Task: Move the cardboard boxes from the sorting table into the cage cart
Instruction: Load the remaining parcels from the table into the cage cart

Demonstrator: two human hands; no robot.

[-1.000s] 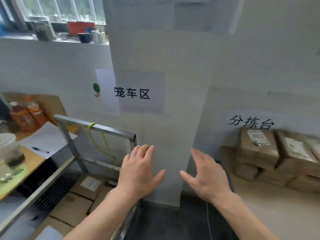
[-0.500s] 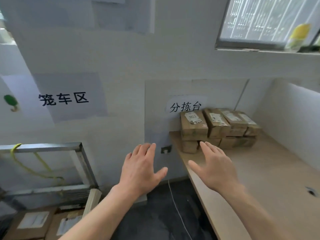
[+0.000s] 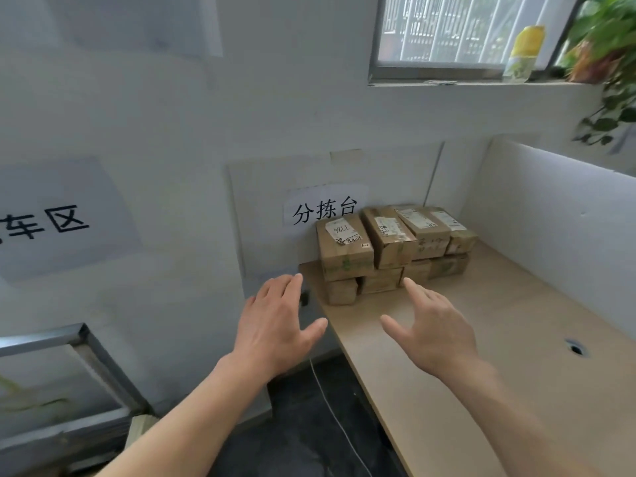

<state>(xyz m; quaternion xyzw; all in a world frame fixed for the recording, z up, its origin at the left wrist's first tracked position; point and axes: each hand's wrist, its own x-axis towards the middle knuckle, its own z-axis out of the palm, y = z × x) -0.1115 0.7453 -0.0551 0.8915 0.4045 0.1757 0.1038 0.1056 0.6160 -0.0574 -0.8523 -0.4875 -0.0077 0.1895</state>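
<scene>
The cardboard boxes [image 3: 385,249] sit in a stack at the far left corner of the sorting table [image 3: 499,321], pushed up against the wall. They lie in two layers: four boxes side by side on top, each with a white label, and more boxes under them (how many the lower layer holds cannot be told from here). The leftmost top box has handwriting on its label.

Both hands hover in front of the stack and touch none of the boxes. The left hand [image 3: 275,325] is beside the table's left edge, over the gap to the wall, palm down, fingers straight and thumb spread, holding nothing. The right hand [image 3: 433,332] is above the table top, also loose and flat, with its fingertips pointing at the lower boxes, near them but apart.

On the wall just behind the stack hangs a paper sign [image 3: 325,210] with black characters. A second sign [image 3: 48,222], cut off by the frame, hangs further left. Below it, at the lower left, is a corner of the cage cart [image 3: 87,339], a grey metal frame. A thin white cord [image 3: 330,401] runs down over the dark floor [image 3: 303,435] between cart and table. The table has a small round hole [image 3: 575,348] near its right side, in front of a white partition [image 3: 550,235]. Above, a window [image 3: 457,29] has a yellow bottle [image 3: 525,51] and a green plant [image 3: 609,46] on its sill.
</scene>
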